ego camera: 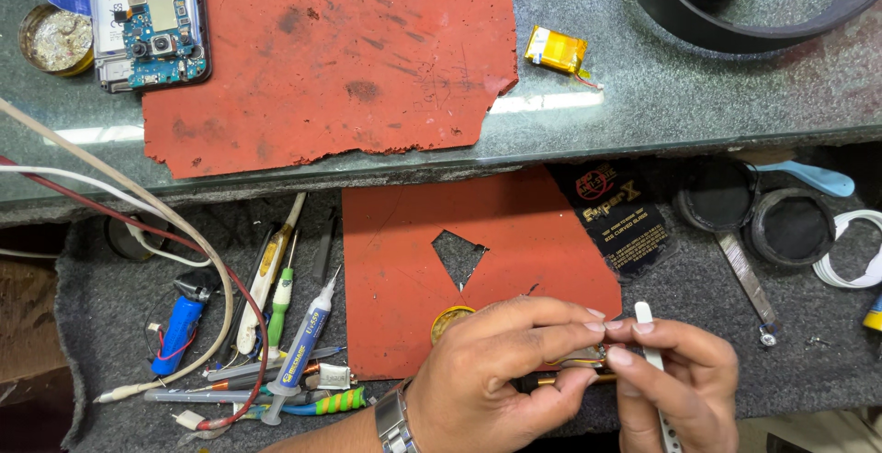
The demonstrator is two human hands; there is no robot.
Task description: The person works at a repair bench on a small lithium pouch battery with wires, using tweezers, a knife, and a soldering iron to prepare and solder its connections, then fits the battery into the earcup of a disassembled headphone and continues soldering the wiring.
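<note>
A red mat with torn edges covers the glass shelf at the bench's back; a second mat with a cut-out lies on the grey felt below. At the front edge, the left hand pinches a small part between thumb and fingertips, just above the front mat. The right hand closes on white tweezers and touches the part. Keeping both wrists braced low and the tweezer tip close to the pinch would probably steady the work.
</note>
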